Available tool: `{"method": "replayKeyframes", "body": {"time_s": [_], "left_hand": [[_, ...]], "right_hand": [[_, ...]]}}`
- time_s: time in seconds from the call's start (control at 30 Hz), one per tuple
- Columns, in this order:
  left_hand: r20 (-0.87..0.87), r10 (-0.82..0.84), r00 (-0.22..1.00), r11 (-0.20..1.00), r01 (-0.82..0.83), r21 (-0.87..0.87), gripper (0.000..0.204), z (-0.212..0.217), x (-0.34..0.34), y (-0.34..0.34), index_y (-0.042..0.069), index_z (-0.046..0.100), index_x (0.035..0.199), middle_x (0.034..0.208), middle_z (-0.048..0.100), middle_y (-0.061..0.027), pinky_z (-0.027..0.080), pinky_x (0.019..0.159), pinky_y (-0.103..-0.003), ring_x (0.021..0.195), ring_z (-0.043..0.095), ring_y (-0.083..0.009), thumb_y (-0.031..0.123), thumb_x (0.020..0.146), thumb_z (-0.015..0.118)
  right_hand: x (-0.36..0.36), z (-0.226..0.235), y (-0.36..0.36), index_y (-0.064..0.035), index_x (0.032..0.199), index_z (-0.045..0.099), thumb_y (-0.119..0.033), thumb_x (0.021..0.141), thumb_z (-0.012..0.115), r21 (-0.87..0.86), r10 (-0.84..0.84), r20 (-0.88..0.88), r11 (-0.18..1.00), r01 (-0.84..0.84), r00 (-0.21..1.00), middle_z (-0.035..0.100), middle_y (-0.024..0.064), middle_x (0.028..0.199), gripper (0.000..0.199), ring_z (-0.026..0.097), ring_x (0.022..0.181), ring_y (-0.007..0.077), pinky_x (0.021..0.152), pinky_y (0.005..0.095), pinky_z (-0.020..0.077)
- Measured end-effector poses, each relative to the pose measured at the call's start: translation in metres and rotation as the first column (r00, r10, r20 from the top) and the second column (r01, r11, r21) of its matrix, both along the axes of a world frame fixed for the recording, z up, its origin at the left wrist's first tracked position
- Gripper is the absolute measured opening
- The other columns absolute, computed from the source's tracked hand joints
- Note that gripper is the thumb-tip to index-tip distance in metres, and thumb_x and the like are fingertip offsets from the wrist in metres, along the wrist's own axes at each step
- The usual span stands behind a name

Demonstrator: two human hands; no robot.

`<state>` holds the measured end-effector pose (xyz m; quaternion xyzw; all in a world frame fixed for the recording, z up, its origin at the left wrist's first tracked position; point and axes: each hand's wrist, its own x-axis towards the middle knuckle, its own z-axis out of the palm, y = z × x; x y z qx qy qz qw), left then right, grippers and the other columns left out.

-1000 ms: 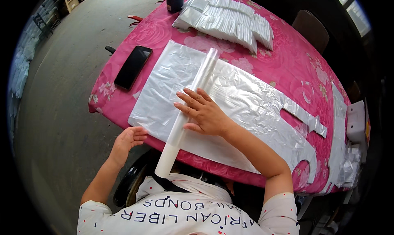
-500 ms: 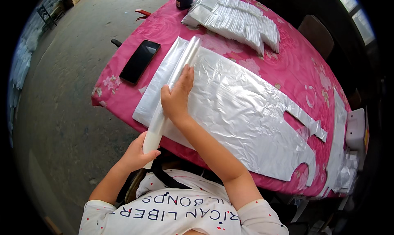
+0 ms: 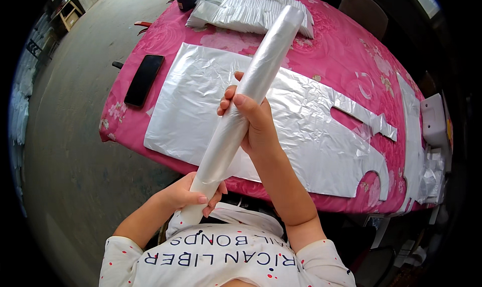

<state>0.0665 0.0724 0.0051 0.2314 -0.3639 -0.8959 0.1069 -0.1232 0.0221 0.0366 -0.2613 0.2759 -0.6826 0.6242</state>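
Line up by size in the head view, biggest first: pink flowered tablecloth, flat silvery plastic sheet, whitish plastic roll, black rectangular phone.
Pink flowered tablecloth
Flat silvery plastic sheet
Whitish plastic roll, held nearer the camera
Black rectangular phone

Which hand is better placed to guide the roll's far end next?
Probably the right hand: it grips the plastic roll around mid-length, nearer that end, while the left hand holds it low, by the shirt.

Grey floor [image 3: 75,136] stretches left of the pink-covered table [image 3: 346,51].
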Motion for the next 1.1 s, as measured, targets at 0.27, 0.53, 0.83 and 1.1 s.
{"method": "replayKeyframes", "body": {"time_s": [0.27,0.53,0.83,1.1], "left_hand": [[0.176,0.254,0.951,0.955,-0.218,-0.201,0.052,-0.026,-0.024,-0.004,0.002,0.046,0.119,0.09,0.057,-0.0056,0.049,0.06,-0.028,0.076,0.057,-0.0133,0.045,0.089,0.047],[0.318,-0.097,0.943,0.995,0.089,0.039,0.063,-0.036,0.003,0.011,0.0,0.054,0.101,0.062,0.052,-0.006,0.043,0.047,-0.025,0.049,0.052,-0.0133,0.055,0.071,0.066],[0.243,-0.157,0.957,0.968,0.1,0.231,0.066,-0.05,0.022,0.018,-0.003,0.055,0.103,0.064,0.053,-0.0058,0.041,0.048,-0.022,0.05,0.051,-0.0118,0.052,0.069,0.067],[0.275,-0.176,0.945,0.97,0.12,0.209,0.069,-0.047,0.022,0.016,-0.002,0.055,0.105,0.068,0.056,-0.0071,0.041,0.049,-0.022,0.052,0.052,-0.0112,0.052,0.066,0.069]], "right_hand": [[0.001,-0.032,0.033,0.0024,0.12,0.033,-0.017,0.076,0.069,0.085,-0.197,-0.273,0.97,0.228,0.942,0.055,0.0077,0.089,0.06,0.058,0.08,0.0155,0.073,0.0316,0.0489],[-0.077,-0.077,0.021,0.003,0.114,0.041,-0.023,0.079,0.069,0.169,-0.182,-0.475,0.941,0.293,0.861,0.056,0.0075,0.095,0.052,0.055,0.082,0.0124,0.075,0.0266,0.0464],[-0.154,-0.063,0.023,-0.0014,0.1,0.061,-0.033,0.083,0.064,0.288,0.079,-0.715,0.939,0.189,0.695,0.061,0.0026,0.086,0.036,0.054,0.076,0.0089,0.068,0.0233,0.0453],[-0.143,-0.063,0.011,-0.0031,0.081,0.063,-0.023,0.082,0.066,0.352,0.314,-0.752,0.935,-0.05,0.579,0.058,-0.0009,0.068,0.02,0.052,0.061,0.0055,0.056,0.0216,0.0423]]}}
